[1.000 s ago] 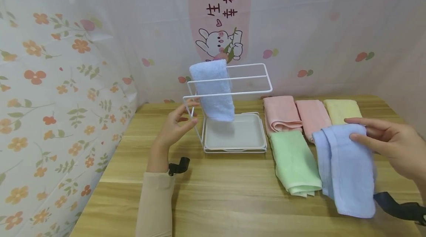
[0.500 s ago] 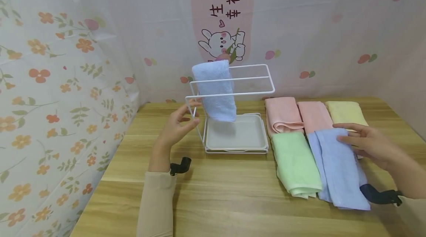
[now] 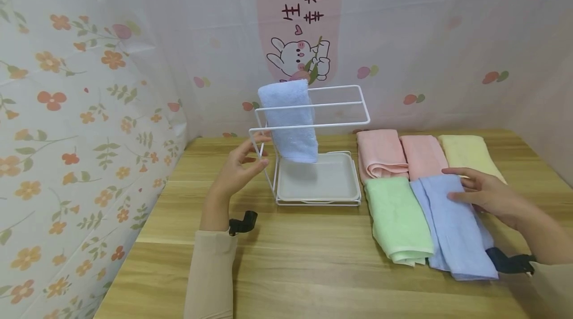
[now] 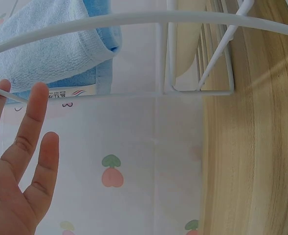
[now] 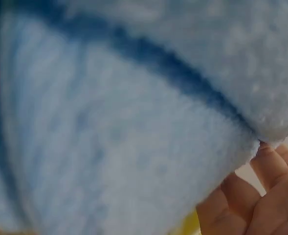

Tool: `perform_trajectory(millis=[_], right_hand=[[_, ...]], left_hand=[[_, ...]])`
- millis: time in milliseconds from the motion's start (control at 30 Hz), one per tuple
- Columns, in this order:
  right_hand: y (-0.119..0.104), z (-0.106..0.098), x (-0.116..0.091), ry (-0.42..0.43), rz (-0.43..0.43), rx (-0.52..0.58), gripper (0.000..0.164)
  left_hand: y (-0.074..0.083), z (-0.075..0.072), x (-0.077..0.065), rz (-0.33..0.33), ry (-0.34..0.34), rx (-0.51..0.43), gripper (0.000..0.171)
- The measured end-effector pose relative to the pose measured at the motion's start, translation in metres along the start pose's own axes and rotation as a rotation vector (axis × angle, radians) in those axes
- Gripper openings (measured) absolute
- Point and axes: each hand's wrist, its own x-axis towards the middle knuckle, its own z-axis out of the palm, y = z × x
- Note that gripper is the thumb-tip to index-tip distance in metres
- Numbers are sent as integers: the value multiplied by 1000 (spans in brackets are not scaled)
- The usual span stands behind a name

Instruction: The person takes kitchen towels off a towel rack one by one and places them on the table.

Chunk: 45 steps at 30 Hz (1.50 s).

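Observation:
In the head view my right hand (image 3: 497,197) pinches the far edge of a folded blue towel (image 3: 461,239), thumb on top. The towel lies slanted at the front right, beside a green towel (image 3: 398,222). Its cloth (image 5: 124,122) fills most of the right wrist view, blurred, with curled fingers at the lower right. My left hand (image 3: 237,169) is at the left side of a white wire rack (image 3: 309,126). Its fingers (image 4: 29,122) look straight and spread in the left wrist view, near a rod; the thumb is hidden there. Another blue towel (image 3: 291,135) hangs over the rack's bars.
Two pink towels (image 3: 382,152) (image 3: 423,157) and a yellow towel (image 3: 467,152) lie folded behind the green and blue ones. A pale grey tray (image 3: 318,179) sits in the rack's base. Patterned cloth (image 3: 201,35) stands behind the wooden table (image 3: 291,259).
My right hand has lowered the blue towel and shifted it leftward, closer to the green towel. In the last half second it barely moved. My left hand stays at the rack.

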Motion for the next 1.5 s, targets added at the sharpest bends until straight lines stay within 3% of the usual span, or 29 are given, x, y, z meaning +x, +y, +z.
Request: perform_trajectory(millis=[500, 700, 1000, 1200, 1500], right_hand=[[12, 2, -2, -15, -154, -128, 85], [8, -4, -9, 68, -186, -254, 102], [1, -6, -12, 138, -173, -376, 79], [-6, -3, -11, 116, -131, -433, 78], [-16, -5, -14, 148, -181, -449, 61]], left_hand=[[-1, 1, 1, 13, 11, 10, 48], [-2, 1, 2, 20, 12, 14, 48], [-2, 1, 1, 16, 16, 2, 47], [-1, 0, 1, 12, 18, 2, 47], [-2, 2, 1, 13, 8, -6, 47]])
